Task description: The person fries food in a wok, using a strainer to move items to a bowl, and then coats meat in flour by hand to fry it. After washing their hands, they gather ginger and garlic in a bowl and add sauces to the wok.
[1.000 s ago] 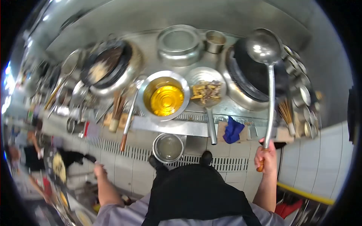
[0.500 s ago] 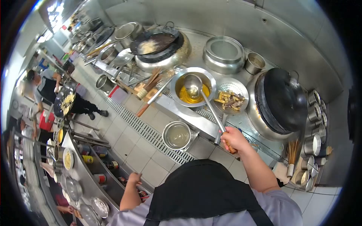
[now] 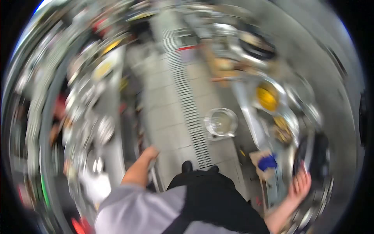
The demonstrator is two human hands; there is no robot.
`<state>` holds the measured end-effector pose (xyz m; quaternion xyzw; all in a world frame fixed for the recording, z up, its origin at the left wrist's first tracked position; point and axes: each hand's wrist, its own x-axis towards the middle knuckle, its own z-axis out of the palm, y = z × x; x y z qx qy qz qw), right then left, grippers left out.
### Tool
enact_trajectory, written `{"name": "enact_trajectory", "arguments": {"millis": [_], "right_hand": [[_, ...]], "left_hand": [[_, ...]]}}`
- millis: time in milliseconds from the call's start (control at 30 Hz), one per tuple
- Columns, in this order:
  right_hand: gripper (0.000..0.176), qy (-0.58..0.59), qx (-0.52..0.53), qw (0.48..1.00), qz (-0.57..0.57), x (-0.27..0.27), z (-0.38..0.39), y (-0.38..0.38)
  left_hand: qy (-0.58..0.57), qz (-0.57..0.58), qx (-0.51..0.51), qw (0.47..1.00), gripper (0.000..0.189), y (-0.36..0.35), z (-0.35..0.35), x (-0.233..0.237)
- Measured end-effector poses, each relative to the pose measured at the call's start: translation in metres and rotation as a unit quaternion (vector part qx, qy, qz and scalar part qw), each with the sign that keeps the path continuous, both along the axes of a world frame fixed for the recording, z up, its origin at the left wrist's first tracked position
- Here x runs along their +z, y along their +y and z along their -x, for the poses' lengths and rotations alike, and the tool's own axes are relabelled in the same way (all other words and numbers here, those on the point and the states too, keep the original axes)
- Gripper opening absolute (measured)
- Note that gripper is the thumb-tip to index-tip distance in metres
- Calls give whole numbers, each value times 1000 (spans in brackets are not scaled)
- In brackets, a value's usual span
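Note:
In the blurred head view my right hand (image 3: 300, 184) is out to the right with its fingers curled. A pale streak running up from it looks like the ladle (image 3: 309, 154), seen in front of the dark wok (image 3: 321, 156). Above and left of that hand is the perforated strainer (image 3: 294, 123) with browned food pieces (image 3: 283, 130) in it. A metal pot (image 3: 255, 84) with yellow liquid (image 3: 267, 96) stands beyond. My left hand (image 3: 149, 153) hangs low over the aisle near the left counter; its fingers are smeared by motion.
A slotted floor drain (image 3: 189, 105) runs along the tiled aisle. A round pot of cloudy liquid (image 3: 221, 122) stands beside it. Steel bowls (image 3: 105, 128) line the left counter (image 3: 104, 152). A blue cloth (image 3: 267, 162) lies near the right counter's edge.
My view has swung left, facing down the aisle, and is blurred. My right hand and the ladle have moved away from the yellow-liquid pot to beside the dark wok.

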<state>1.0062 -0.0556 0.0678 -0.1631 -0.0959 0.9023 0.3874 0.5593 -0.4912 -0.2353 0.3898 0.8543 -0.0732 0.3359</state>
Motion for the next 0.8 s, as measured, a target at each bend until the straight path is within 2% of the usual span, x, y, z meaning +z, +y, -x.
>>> {"name": "enact_trajectory", "arguments": {"millis": [33, 67, 100, 133, 167, 233, 267, 333, 467, 533, 600, 633, 667, 700, 767, 800], "right_hand": [[49, -19, -6, 997, -73, -9, -32, 6], [51, 16, 94, 973, -208, -26, -68, 25], [51, -56, 66, 973, -213, -27, -77, 30], [50, -143, 17, 970, -198, -25, -78, 25], [50, -226, -12, 954, -196, -28, -78, 19], [50, -329, 1, 920, -211, -39, -82, 16], [50, -363, 13, 905, -220, -47, -84, 17], [50, -404, 57, 879, -248, -61, -85, 27], [49, -471, 126, 819, -302, -80, -81, 42], [49, -495, 159, 787, -333, -85, -75, 45], [48, -510, 184, 758, -363, -91, -69, 50], [48, -518, 194, 742, -379, -94, -67, 51], [48, -528, 203, 724, -395, -95, -65, 52], [48, -538, 210, 706, -410, -95, -64, 52], [48, -560, 221, 665, -443, -93, -61, 52], [48, -569, 223, 647, -457, -92, -59, 51]], "left_hand": [[9, -17, 79, 997, 29, -5, -14, 6], [11, 2, 77, 997, 34, -28, -10, -66], [-23, -47, 247, 968, 37, -29, -26, -44], [-17, -43, 323, 945, 40, -21, -45, -2], [1, -155, 328, 932, 41, -28, -52, -24], [-123, -264, 477, 829, 33, -36, -90, 16], [-122, -270, 498, 815, 33, -36, -121, 37], [-147, -405, 653, 623, 24, -47, -172, 71], [-127, -462, 697, 534, 21, -90, -265, 71], [-30, -467, 721, 511, 23, -117, -299, 77], [102, -474, 751, 448, 25, -149, -320, 80], [184, -469, 764, 404, 24, -160, -332, 99], [308, -433, 751, 392, 23, -183, -338, 100], [355, -388, 767, 367, 21, -210, -346, 105], [423, -378, 782, 257, 22, -265, -355, 100], [427, -364, 796, 229, 23, -294, -358, 99]]}}
